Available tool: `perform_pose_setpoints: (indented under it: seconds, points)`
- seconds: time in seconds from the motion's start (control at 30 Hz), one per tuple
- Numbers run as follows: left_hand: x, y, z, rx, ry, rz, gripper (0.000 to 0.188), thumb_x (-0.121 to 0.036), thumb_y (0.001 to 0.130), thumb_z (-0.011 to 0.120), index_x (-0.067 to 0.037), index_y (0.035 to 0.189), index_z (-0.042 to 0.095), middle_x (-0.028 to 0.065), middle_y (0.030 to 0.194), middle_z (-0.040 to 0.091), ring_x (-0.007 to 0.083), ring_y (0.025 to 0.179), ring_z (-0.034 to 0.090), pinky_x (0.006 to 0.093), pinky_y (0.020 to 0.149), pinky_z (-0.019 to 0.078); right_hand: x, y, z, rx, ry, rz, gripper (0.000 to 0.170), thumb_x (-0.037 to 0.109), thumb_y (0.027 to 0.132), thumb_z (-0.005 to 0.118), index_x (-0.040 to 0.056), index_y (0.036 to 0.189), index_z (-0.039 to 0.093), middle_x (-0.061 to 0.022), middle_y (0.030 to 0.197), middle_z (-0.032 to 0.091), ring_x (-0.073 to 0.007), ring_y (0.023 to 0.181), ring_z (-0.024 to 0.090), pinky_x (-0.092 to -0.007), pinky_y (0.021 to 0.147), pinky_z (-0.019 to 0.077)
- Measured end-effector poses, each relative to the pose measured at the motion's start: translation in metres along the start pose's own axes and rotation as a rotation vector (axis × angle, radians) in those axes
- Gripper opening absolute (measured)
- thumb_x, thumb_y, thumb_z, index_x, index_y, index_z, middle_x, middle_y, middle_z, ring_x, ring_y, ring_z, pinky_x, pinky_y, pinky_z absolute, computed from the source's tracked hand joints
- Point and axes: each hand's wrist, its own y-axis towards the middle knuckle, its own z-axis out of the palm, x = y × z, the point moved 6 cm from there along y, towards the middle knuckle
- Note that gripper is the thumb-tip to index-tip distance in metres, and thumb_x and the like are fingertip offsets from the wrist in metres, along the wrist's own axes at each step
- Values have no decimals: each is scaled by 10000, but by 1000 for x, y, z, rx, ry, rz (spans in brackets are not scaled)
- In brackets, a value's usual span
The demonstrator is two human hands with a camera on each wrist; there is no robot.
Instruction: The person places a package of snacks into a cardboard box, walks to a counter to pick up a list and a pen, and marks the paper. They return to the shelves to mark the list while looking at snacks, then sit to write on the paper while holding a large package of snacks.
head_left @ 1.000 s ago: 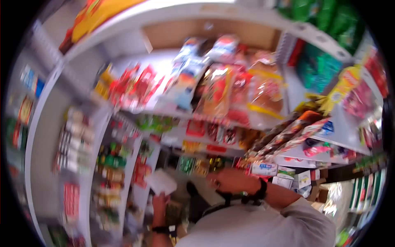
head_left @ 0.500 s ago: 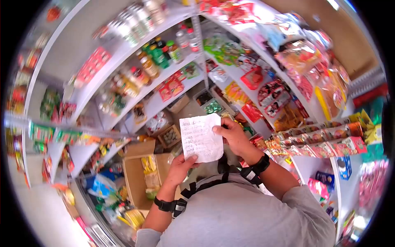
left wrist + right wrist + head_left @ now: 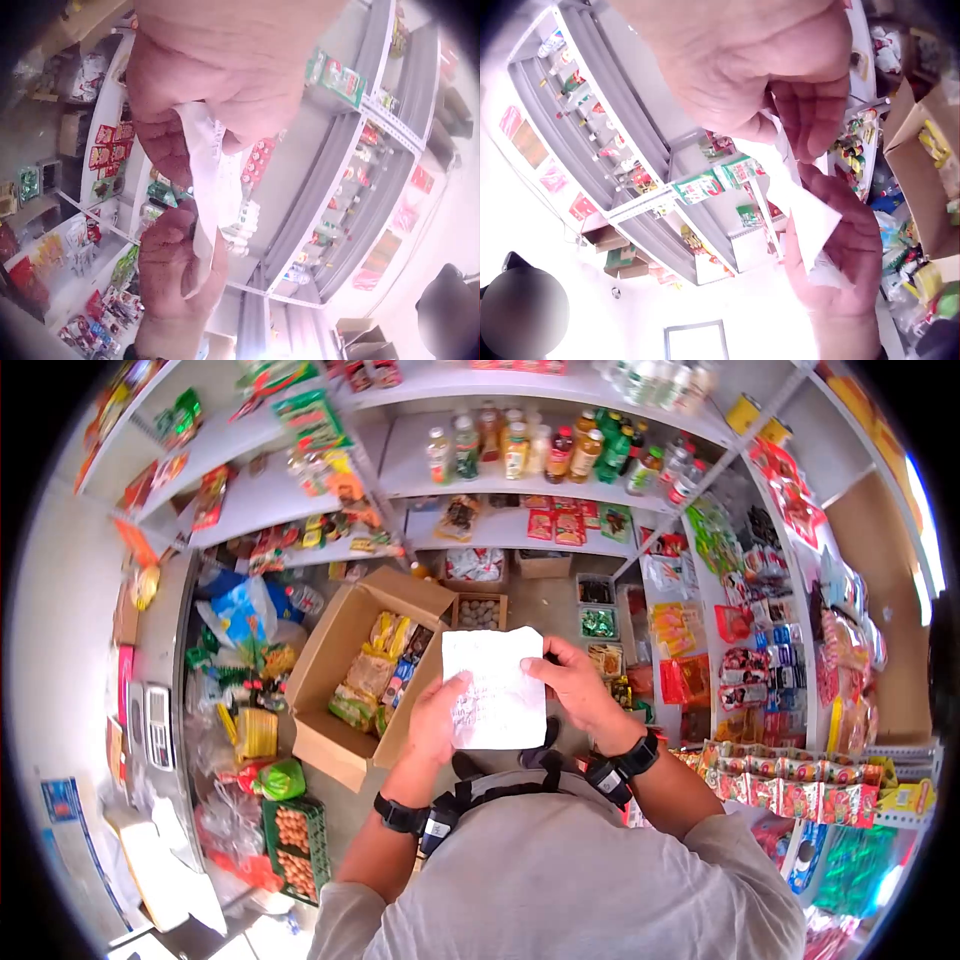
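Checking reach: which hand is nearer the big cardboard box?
Left hand, at the right edge of the cardboard box in head view; the right hand farther right, across the paper.

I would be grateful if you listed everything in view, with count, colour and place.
paper: one, white with writing, centre
large box: one, brown, open, left of the paper
shelves: several, whitish, left, ahead and right
packets: many, mixed colours, in the box and on shelves
bottles: over ten, mixed colours, shelf ahead
crate: one, green, lower left
eggs: many, brown, in the crate
plastic bags: several, blue, green, clear, at left
wristbands: two, black, one per wrist
shirt: one, grey, bottom
left hand: one, bare, holding the paper's left side
right hand: one, bare, holding the paper's right side
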Motion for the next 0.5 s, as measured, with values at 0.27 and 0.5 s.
perform_pose_setpoints:
  seconds: [0.27, 0.5]
  points:
    - [-31, -51, -67, 130, -314, 7, 450, -133, 985, 558, 61, 1383, 477, 213, 1300, 624, 324, 1145, 659, 439, 989, 541, -10, -2, 84, 22, -116, -146, 183, 160, 962, 675, 73, 1105, 601, 1, 941, 640, -91, 820, 612, -250, 695, 505]
    - [-48, -85, -110, 54, -243, 168, 444, -127, 1001, 520, 48, 1405, 462, 210, 1323, 610, 342, 1183, 639, 470, 1030, 520, 68, -54, 150, 133, -204, -465, 361, 244, 1061, 527, -4, 1322, 535, -135, 1106, 689, -224, 817, 721, -335, 714, 574]
